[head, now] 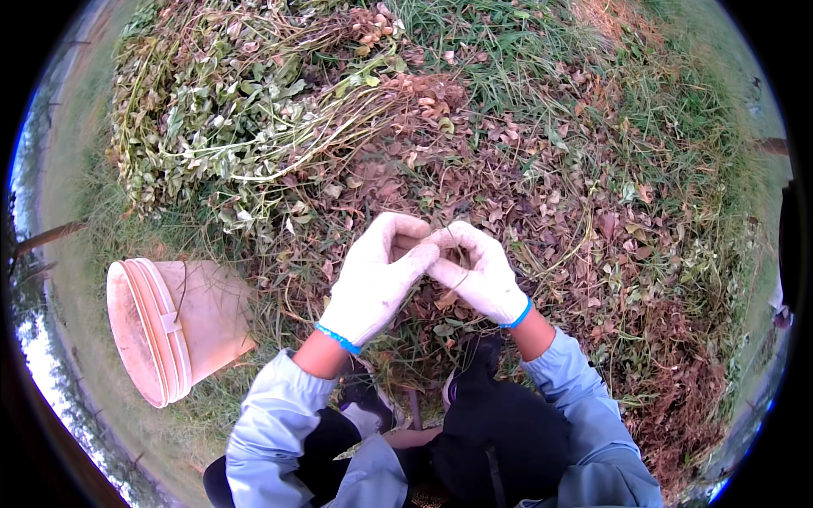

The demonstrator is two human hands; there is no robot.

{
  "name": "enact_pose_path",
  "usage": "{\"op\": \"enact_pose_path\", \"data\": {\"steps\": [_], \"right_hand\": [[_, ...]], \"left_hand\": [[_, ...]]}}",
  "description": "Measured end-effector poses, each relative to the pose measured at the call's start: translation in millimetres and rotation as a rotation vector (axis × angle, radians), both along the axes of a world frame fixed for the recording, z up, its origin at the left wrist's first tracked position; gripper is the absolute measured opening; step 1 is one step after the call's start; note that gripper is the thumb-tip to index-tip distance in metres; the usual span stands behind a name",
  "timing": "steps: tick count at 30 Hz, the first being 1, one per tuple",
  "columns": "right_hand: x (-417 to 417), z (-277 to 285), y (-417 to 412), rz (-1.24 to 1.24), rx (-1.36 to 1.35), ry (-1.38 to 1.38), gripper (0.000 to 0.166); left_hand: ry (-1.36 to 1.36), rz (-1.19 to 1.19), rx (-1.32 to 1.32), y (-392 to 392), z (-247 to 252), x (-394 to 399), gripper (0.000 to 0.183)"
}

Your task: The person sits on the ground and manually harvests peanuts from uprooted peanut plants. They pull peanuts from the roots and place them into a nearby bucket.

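My left hand [371,279] and my right hand [483,273] wear white knit gloves with blue cuffs. They come together in front of me, above the leaf litter, with fingers curled and fingertips touching. Thin stems or grass blades show about the right fingers. Whether anything small is pinched between the fingertips is hidden. Beyond them, at upper left, lie uprooted peanut plants [209,127] with pale green leaves and long stems. Tan peanut pods [429,105] cling to the root end of one bunch, and more pods [378,28] show farther off.
A whitish plastic bucket [213,311] lies on its side at left, mouth facing outward. Dry brown leaves [394,171] and green grass [508,44] cover the ground. Brown roots and withered stems [679,381] are heaped at lower right. My shoes [368,406] are just below my hands.
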State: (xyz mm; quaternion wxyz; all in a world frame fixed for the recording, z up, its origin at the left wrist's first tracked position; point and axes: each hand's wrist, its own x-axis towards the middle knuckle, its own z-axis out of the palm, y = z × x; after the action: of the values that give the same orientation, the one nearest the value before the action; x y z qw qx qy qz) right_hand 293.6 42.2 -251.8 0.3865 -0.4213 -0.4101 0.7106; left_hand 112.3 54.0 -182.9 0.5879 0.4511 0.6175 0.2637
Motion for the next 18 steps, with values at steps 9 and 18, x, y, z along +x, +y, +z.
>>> {"op": "enact_pose_path", "data": {"steps": [9,18], "right_hand": [[-7,-5,-2,-0.034,0.324,-0.297,0.015],[-17,-3,3,-0.071,-0.046,0.079,0.01]], "left_hand": [[-0.152,0.073,-0.358,-8,-10,-10,0.027],[-0.505,0.262,-0.349,-24,-33,-4,0.032]]}}
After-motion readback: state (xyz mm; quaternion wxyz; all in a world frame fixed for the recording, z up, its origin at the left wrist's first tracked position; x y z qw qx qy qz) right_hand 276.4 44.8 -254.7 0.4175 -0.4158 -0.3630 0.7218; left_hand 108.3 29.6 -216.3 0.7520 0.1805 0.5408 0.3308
